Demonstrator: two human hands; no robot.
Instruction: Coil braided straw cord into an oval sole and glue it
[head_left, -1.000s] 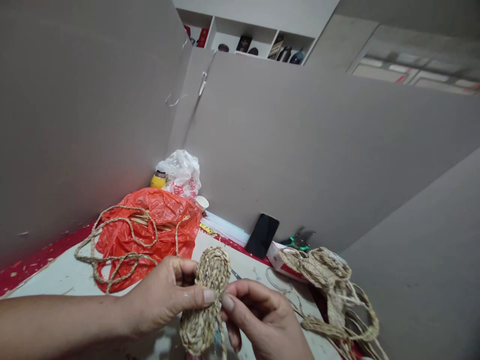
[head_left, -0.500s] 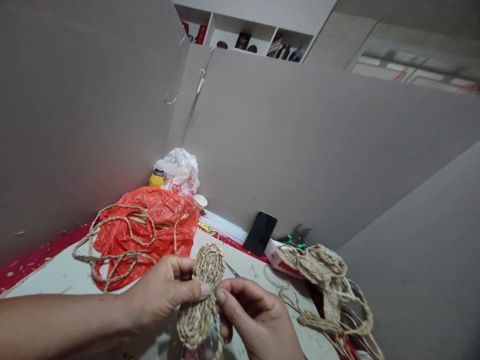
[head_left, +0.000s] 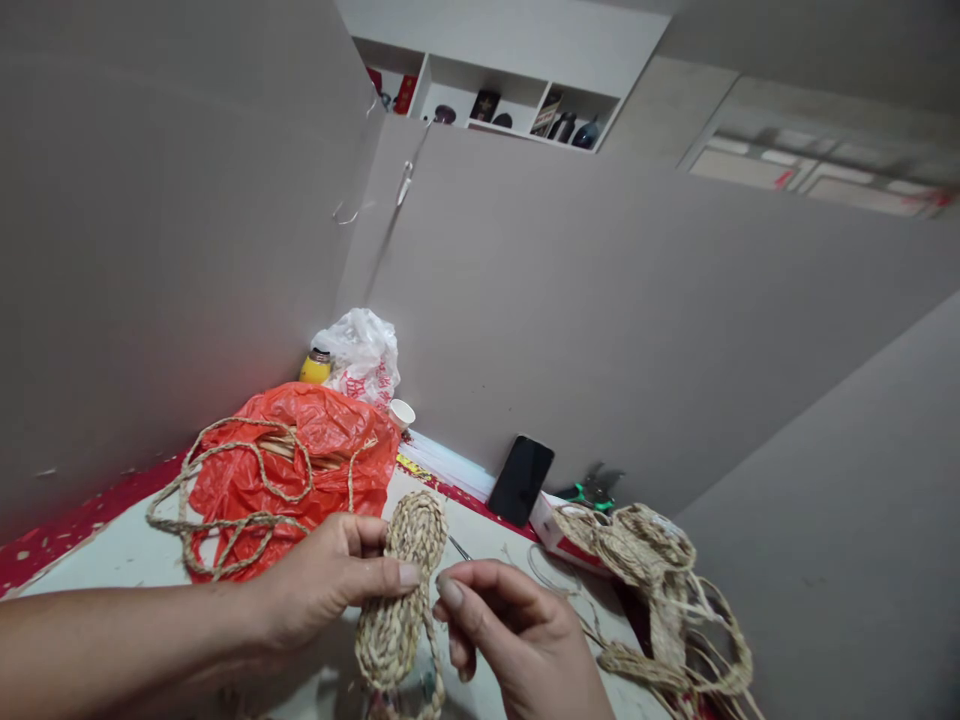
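A flat, oblong coil of braided straw point(head_left: 391, 632), shaped like a small sole, stands upright in front of me. My left hand point(head_left: 322, 580) grips it at its narrow middle, thumb across the near face and fingers behind. From its right edge a loose tail of braid point(head_left: 434, 655) hangs down. Just to the right is my right hand point(head_left: 517, 625), apart from the coil, with thumb and forefinger pinched together. Whatever is in that pinch is too small to make out. Behind the coil, the tip of a thin metal tool point(head_left: 459, 548) lies on the table.
At the left, a long straw braid point(head_left: 259, 455) lies over a red plastic bag point(head_left: 349, 405). Behind stand a white bag point(head_left: 364, 345), a yellow jar point(head_left: 316, 368) and a paper cup point(head_left: 402, 413). A phone point(head_left: 521, 480), green-handled pliers point(head_left: 592, 495) and bundled straw braids point(head_left: 652, 540) are at the right. Grey panels enclose the table.
My right hand has drawn slightly away from the coil, opening a small gap. The left hand keeps its grip. The camera view has tilted up slightly.
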